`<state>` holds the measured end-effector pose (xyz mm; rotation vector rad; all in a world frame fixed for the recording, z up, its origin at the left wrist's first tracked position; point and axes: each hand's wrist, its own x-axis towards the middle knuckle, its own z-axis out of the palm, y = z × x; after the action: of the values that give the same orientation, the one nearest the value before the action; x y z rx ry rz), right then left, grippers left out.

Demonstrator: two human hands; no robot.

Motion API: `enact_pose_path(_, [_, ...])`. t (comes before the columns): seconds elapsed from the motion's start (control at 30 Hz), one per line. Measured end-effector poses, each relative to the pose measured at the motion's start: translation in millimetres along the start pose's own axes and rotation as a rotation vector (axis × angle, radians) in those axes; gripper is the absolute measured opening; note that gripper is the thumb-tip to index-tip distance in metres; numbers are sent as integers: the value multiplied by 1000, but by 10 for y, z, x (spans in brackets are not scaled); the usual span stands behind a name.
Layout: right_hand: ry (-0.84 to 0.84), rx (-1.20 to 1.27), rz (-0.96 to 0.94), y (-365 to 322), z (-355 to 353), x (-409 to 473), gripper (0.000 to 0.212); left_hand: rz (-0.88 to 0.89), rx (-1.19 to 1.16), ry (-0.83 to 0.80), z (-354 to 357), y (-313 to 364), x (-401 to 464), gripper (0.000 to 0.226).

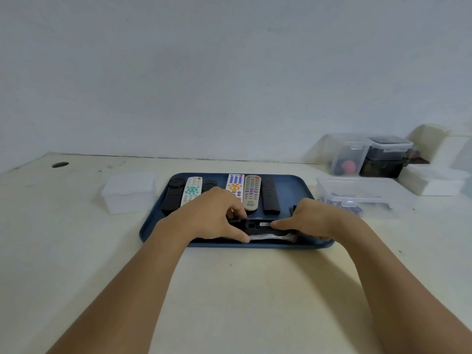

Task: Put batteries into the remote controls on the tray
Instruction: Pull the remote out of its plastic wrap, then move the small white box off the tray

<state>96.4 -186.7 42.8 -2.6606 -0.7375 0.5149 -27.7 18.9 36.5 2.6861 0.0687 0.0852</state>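
Observation:
A blue tray [296, 186] lies on the table with several remotes in a row at its back: black [173, 198], white with teal buttons [191, 191], white with orange and purple buttons [235, 186], grey [251, 192] and slim black [270, 199]. At the tray's front lies a black remote [258, 227] on its face, battery bay uncovered. My left hand [214, 215] grips its left end. My right hand [311, 219] holds its right end, the forefinger pressing a battery [265, 224] in the bay. A small black cover [293, 209] lies beside my right hand.
A clear lidded box [129, 191] stands left of the tray. Right of it a shallow clear box [362, 192] holds batteries. Behind that are more clear containers [350, 153] and a white box [434, 181]. A cable hole [60, 164] is at the far left.

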Motion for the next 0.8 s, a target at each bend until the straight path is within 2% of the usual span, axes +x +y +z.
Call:
enact_pose_path(0.07, [65, -65, -5, 2, 20, -2, 64, 9, 1, -3, -25, 42, -18, 43])
enact_pose_path(0.13, [152, -114, -44, -21, 16, -7, 67, -8, -87, 78, -146, 29, -94, 34])
enact_pose_path(0.2, [331, -105, -103, -24, -8, -42, 69, -30, -254, 282, -332, -69, -166, 20])
enact_pose_path(0.27, [459, 27, -237, -147, 23, -98, 61, -100, -300, 576, -566, -370, -291, 15])
enact_pose_path(0.33, [412, 104, -458, -435, 126, -214, 50, -187, -235, 840, -732, -805, -473, 24])
enact_pose_path(0.43, [260, -53, -744, -1051, 377, -281, 42, -366, -230, 1071, -731, -1400, -759, 52])
enact_pose_path(0.5, [255, -142, -823, -1445, 524, -179, 33, -511, -404, 1054, -647, -1602, -842, 67])
enact_pose_path(0.57, [291, -114, -879, -1870, 646, -52, 25, -565, -652, 898, -605, -1772, -890, 80])
enact_pose_path(0.63, [327, -101, -872, -2181, 706, 91, 33, -518, -793, 674, -591, -1878, -924, 104])
enact_pose_path(0.73, [327, -216, -815, -2401, 761, 390, 55, -425, -666, 449, -547, -2014, -900, 130])
enact_pose_path(0.8, [329, -354, -785, -2478, 828, 560, 57, -428, -556, 419, -499, -2086, -844, 130])
